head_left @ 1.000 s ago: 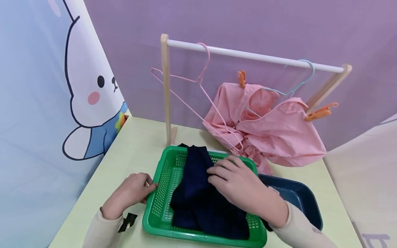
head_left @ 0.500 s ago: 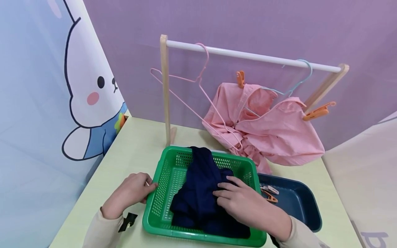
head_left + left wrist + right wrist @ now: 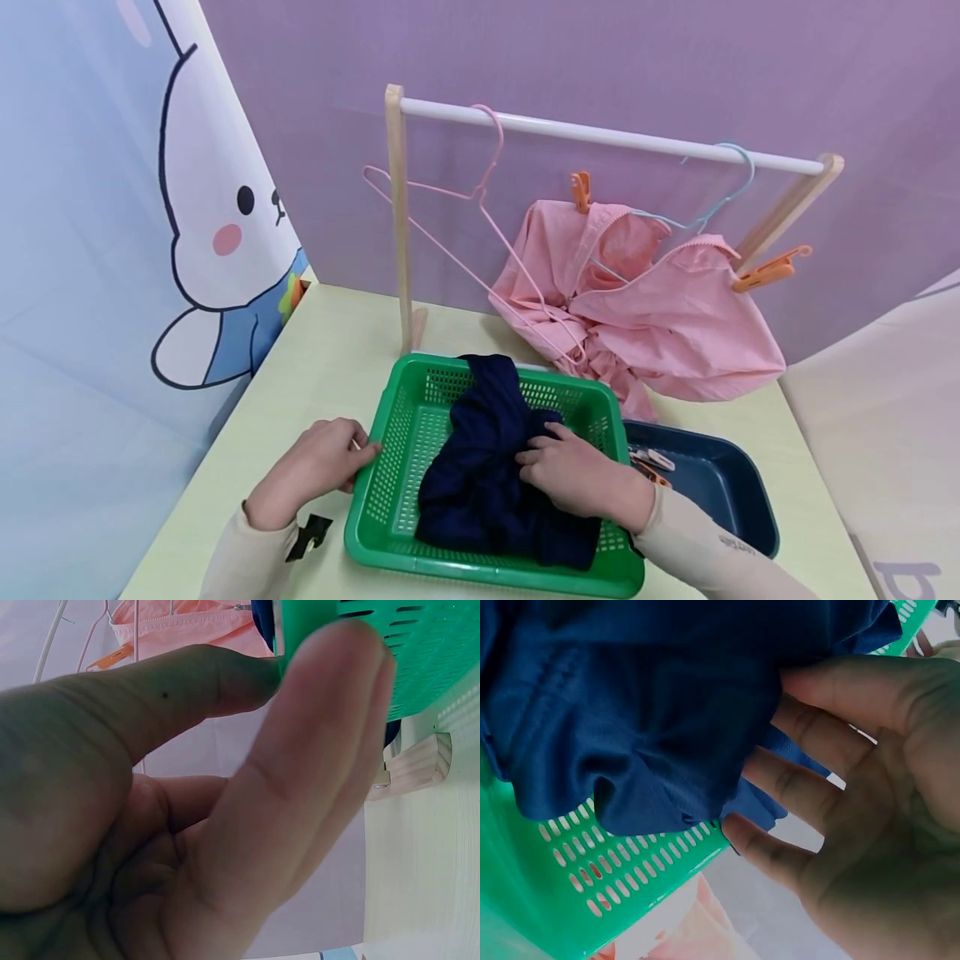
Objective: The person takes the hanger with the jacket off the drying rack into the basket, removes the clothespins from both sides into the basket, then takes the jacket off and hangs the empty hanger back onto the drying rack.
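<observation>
Seen from the head view: right hand [image 3: 573, 475] resting on the navy garment [image 3: 487, 467] inside the green basket [image 3: 390, 475], fingers curled into the cloth and bunching it. Left hand [image 3: 318, 462] at the basket's left rim, thumb and fingers pinching the edge. Basket at the near middle of the pale green table [image 3: 315, 367]; dark blue tray [image 3: 720, 483] just beside it on the right, holding clothespins [image 3: 652, 462].

Shown only by the right wrist view: fingers [image 3: 810, 742] dug under a fold of the navy garment [image 3: 645, 697], with the basket's mesh wall [image 3: 592, 862] below. Shown only by the left wrist view: thumb and fingers [image 3: 315, 750] closed narrow on the green rim [image 3: 375, 652]; back of that hand seen only from the head view.

Garment crumpled, long axis running near to far, one end draped up over the basket's far rim, the bulk heaped toward the near right corner.

Beyond the basket: wooden rack with a white rail [image 3: 600, 133], an empty pink hanger [image 3: 465, 200] at its left, a pink shirt [image 3: 645, 308] on a blue hanger [image 3: 712, 200] at its right, pinned with orange clips [image 3: 581, 190].
</observation>
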A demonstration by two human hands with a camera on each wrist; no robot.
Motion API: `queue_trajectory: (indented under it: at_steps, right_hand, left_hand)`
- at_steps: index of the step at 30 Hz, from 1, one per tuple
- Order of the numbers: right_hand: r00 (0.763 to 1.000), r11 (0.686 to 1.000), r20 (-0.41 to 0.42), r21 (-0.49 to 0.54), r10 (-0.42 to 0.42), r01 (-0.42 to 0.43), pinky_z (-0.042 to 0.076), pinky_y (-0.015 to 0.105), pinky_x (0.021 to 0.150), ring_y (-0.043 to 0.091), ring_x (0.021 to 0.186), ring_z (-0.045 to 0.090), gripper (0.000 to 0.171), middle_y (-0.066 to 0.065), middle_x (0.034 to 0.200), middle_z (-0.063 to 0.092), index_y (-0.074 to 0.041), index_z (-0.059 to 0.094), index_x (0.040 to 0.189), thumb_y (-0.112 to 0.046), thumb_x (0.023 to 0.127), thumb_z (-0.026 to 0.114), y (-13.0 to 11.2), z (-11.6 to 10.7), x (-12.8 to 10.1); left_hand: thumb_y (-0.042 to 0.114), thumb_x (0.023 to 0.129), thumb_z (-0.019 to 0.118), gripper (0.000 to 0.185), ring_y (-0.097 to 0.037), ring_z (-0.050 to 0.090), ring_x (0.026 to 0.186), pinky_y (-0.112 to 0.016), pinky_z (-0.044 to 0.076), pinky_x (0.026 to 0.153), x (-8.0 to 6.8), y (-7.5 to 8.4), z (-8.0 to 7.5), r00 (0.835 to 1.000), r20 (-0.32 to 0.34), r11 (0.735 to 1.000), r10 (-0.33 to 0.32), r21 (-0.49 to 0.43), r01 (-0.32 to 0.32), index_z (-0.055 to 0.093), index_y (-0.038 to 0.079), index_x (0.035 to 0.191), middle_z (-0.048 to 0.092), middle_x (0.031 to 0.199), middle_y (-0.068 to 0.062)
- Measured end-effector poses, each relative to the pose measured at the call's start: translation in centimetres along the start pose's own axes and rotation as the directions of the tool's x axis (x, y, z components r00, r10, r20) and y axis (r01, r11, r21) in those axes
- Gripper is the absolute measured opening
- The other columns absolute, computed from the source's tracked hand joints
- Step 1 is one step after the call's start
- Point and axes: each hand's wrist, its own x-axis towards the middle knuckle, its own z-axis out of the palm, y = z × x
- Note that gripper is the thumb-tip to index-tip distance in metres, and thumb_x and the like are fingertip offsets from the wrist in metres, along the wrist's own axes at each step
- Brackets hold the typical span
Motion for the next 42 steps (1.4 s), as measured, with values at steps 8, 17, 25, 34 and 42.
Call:
queue_trajectory:
  at_steps: [8,17,25,34,42]
  right_hand:
    - [0.953,0.965,-0.303,0.246,-0.014,0.093,0.051,0.039,0.089,0.015,0.101,0.064,0.014,-0.003,0.105,0.07,-0.012,0.073,0.105,-0.008,0.093,0.068,3.3,-1.4,0.1]
    - [0.89,0.926,-0.401,0.373,0.219,-0.06,0.053,0.038,0.082,0.018,0.091,0.065,0.013,0.003,0.098,0.069,-0.005,0.072,0.106,-0.007,0.093,0.071,8.8,-0.8,3.3]
    - [0.927,0.893,-0.27,0.432,0.261,-0.126,0.053,0.038,0.075,0.018,0.076,0.064,0.011,0.005,0.086,0.069,-0.001,0.074,0.098,-0.009,0.096,0.066,11.5,-0.9,7.0]
    - [0.915,0.792,-0.264,0.603,0.304,-0.089,0.052,0.034,0.074,0.012,0.076,0.06,0.007,0.001,0.084,0.068,-0.002,0.073,0.09,-0.002,0.092,0.066,11.5,-1.2,7.1]
    - [0.831,0.726,-0.404,0.688,0.383,0.0,0.051,0.044,0.089,0.02,0.099,0.063,0.008,0.005,0.104,0.067,-0.005,0.068,0.103,-0.004,0.095,0.067,8.6,-0.9,3.4]
  left_hand:
    - [0.017,0.098,0.065,0.017,-0.015,0.062,0.054,-0.031,0.052,0.056,0.0,-0.1,0.0,1.0,0.003,1.0,0.012,-0.012,-0.012,0.066,0.002,0.091,0.06,0.068,-0.003]
    - [0.018,0.097,0.066,0.017,-0.016,0.061,0.054,-0.031,0.052,0.057,0.1,-0.2,0.0,1.0,0.008,1.0,0.006,-0.011,-0.006,0.066,0.002,0.091,0.059,0.068,-0.004]
    - [0.019,0.098,0.066,0.018,-0.016,0.061,0.054,-0.031,0.051,0.057,0.1,-0.1,0.1,1.0,0.013,1.0,0.005,-0.017,-0.005,0.065,0.003,0.09,0.059,0.067,-0.004]
    - [0.018,0.097,0.066,0.017,-0.016,0.061,0.052,-0.031,0.051,0.057,0.1,0.0,0.0,1.0,0.008,1.0,0.024,-0.016,-0.024,0.065,0.003,0.089,0.059,0.066,-0.003]
    - [0.018,0.098,0.066,0.018,-0.016,0.061,0.053,-0.031,0.051,0.057,0.1,-0.1,-0.3,1.0,0.009,1.0,0.015,-0.016,-0.015,0.065,0.003,0.09,0.059,0.067,-0.003]
